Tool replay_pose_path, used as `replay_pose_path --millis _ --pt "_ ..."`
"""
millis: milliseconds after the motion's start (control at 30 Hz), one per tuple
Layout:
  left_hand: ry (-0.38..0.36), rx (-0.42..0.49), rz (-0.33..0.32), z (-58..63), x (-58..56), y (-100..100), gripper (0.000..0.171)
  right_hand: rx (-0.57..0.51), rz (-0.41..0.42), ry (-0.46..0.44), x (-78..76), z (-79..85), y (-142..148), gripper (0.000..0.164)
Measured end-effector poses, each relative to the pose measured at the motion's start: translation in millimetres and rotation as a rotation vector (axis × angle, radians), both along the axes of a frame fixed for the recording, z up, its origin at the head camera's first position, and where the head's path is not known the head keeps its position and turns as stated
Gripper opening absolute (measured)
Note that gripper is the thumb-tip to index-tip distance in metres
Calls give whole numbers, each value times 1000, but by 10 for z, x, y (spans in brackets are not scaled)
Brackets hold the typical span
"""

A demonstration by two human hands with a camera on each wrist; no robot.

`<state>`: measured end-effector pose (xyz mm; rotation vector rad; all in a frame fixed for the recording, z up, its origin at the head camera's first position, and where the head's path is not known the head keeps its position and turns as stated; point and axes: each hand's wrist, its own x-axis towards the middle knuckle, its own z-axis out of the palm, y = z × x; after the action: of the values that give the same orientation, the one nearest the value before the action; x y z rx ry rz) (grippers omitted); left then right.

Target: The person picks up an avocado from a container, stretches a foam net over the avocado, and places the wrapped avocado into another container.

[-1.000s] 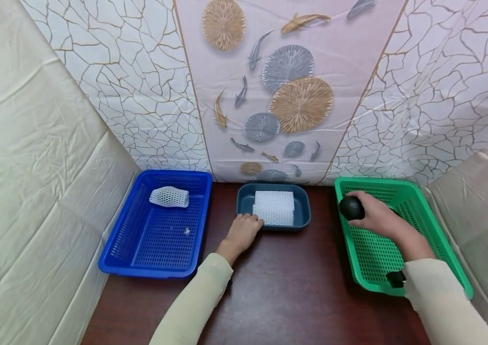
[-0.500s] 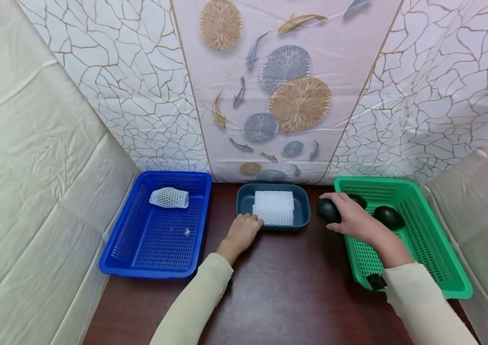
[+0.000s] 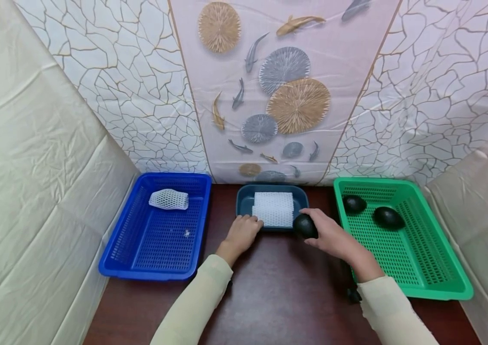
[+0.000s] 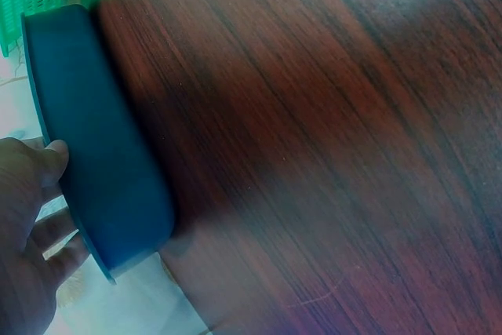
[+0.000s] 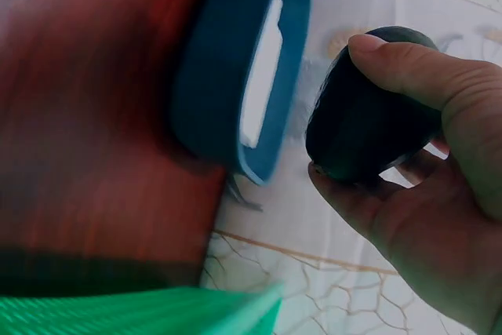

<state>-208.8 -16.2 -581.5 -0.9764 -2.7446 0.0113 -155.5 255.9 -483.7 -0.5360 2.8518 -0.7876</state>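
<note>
My right hand (image 3: 329,235) grips a dark avocado (image 3: 305,226), fingers and thumb curled round it, by the right front corner of a dark teal tray (image 3: 284,229). In the right wrist view the avocado (image 5: 369,111) is held clear of the tray. My left hand (image 3: 242,232) pinches the tray's front-left rim; the left wrist view shows the thumb outside the wall and the other fingers partly hidden behind the rim. White foam net sleeves (image 3: 273,209) lie flat in the tray. Two more avocados (image 3: 389,218) rest in the green basket (image 3: 403,290) at the right.
At the left stands a blue basket (image 3: 153,274) with one white foam net sleeve (image 3: 169,199) and a small white scrap inside. Brown wood tabletop (image 3: 269,292) spans the front. Patterned cloth (image 3: 300,105) hangs behind the containers.
My right hand has carried the avocado left, out from over the green basket to the tray's right corner. The two avocados in the basket are uncovered now. My left hand stays on the tray.
</note>
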Motion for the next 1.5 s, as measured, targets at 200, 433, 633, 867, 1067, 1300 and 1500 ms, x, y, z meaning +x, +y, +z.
replay_pose_path --millis 200,433,633,867,1067,1300,1500 --pt "0 3 -1 -3 7 5 20 -18 8 9 81 -193 -121 78" --pt "-20 -13 8 -8 2 4 22 10 55 23 150 -384 -213 76" --pt "-5 -8 -1 0 8 5 20 70 115 54 219 -509 -251 74" --pt "-9 -23 5 10 12 7 21 109 139 38 253 -673 -288 73" --pt "0 -15 5 32 16 5 20 112 129 -33 250 -753 -299 74" --pt "8 -1 -2 17 7 1 19 124 94 -126 246 -838 -306 73" --pt "1 -12 2 11 7 -1 20 114 99 -158 250 -893 -321 73"
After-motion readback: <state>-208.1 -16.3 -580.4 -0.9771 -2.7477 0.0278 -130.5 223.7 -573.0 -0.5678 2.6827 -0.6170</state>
